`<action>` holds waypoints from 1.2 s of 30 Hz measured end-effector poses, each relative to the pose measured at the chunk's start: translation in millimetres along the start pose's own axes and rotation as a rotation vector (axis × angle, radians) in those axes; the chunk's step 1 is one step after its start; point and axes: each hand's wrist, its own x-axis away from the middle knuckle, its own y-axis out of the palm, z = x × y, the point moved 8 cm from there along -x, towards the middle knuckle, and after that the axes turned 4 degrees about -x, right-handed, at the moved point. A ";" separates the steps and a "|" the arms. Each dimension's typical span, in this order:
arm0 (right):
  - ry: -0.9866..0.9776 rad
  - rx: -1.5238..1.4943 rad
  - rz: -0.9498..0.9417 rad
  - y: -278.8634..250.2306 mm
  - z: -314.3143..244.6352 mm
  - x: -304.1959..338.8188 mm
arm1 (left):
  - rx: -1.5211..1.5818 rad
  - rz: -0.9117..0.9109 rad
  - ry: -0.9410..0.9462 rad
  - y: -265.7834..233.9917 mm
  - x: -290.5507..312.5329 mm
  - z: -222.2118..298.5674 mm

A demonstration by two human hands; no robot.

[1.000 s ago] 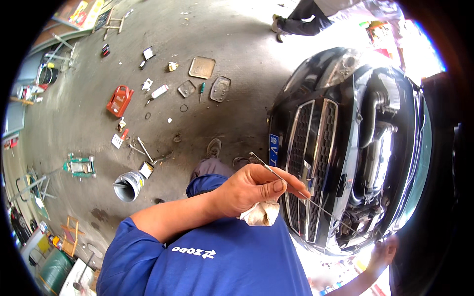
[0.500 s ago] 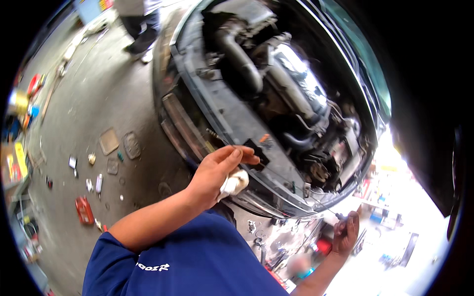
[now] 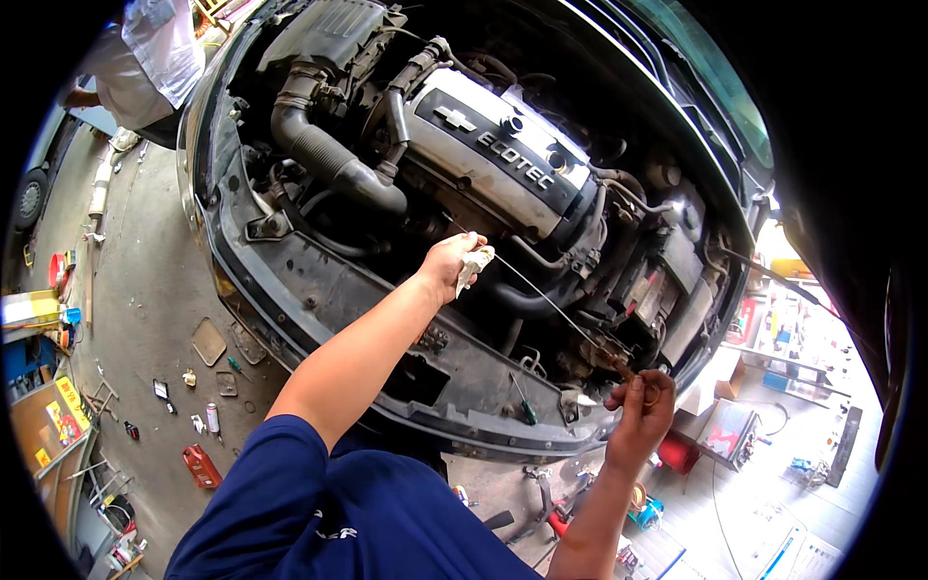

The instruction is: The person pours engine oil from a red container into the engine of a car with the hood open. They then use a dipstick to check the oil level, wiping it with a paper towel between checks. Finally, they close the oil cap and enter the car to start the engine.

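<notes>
My left hand is closed around a crumpled white rag above the front of the engine bay. In my right hand, at the bay's near right corner, the fingers grip the handle end of a dipstick. Its thin metal rod slants up and left to my left fingertips, and a short end shows beyond them. Whether the rag is pressed on the rod I cannot tell. Behind the hands lies the engine, with a silver and black cover.
A ribbed black air hose curves left of the engine. A green-handled tool rests on the car's front panel. On the floor at left lie a red bottle and a spray can. A person stands at far left.
My view has shifted further over the engine. My left hand with the rag has moved from the car's front edge to over the bay, and the dipstick now reaches across to it.
</notes>
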 end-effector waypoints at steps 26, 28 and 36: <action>-0.250 0.314 -0.506 326.7 134.9 -130.7 | -1.568 0.467 0.716 -30.9 123.2 141.9; -0.316 0.259 -0.463 356.9 156.6 -133.4 | -1.723 0.494 0.815 -50.5 141.5 155.8; -0.285 0.320 -0.539 407.3 186.8 -118.7 | -2.002 0.252 0.933 -69.9 138.8 156.4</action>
